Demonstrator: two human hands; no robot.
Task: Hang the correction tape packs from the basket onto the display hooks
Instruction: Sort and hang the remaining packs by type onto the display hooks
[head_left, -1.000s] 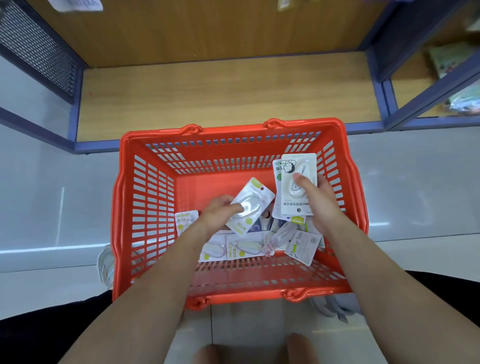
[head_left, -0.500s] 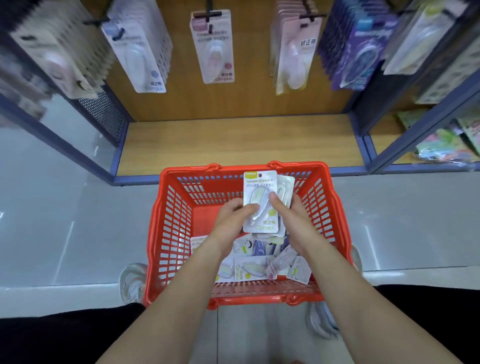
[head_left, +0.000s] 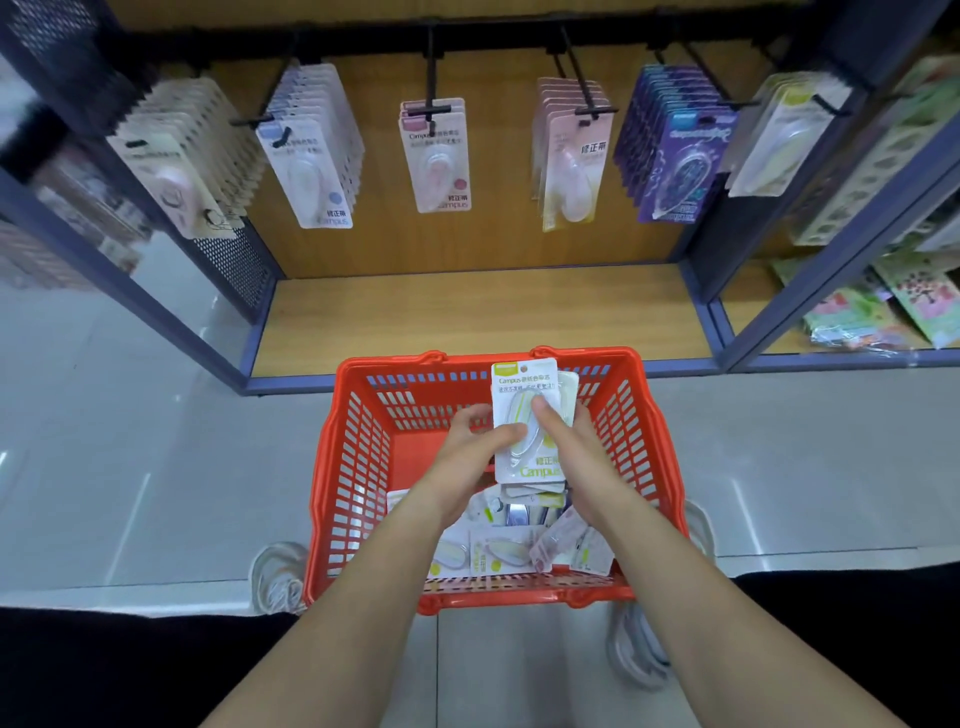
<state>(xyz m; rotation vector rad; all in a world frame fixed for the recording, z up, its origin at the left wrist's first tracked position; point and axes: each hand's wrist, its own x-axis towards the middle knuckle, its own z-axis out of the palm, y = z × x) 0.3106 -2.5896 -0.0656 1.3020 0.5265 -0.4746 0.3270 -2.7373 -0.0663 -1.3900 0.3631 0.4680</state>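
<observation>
Orange plastic basket (head_left: 348, 467) on the floor, centre, just before the open shelf bay. Left hand (head_left: 465, 452): thumb across the face of the front pack, fingers curled behind, pinching the left edge. Stack of correction tape packs (head_left: 524, 415) held upright above the basket, hang-holes uppermost, label toward the camera; probably being squared so the holes line up for one hook. Right hand (head_left: 576, 457): thumb pressed on the blister, fingers wrapped behind, gripping the right edge. More loose packs (head_left: 498, 553) lie flat on the basket bottom, under the wrists.

Around, left to right: display hooks (head_left: 435, 111) along a dark rail, all carrying hung packs (head_left: 311, 156): pale pink, white-blue, pink, pink-yellow, purple packs (head_left: 675, 150), yellow-white. Centre hook looks least full. Bare wooden shelf base (head_left: 467, 312) below. In the way, as I judge: the basket's far rim and the hanging rows themselves, set close together. Shoes (head_left: 275, 577) flank the basket.
</observation>
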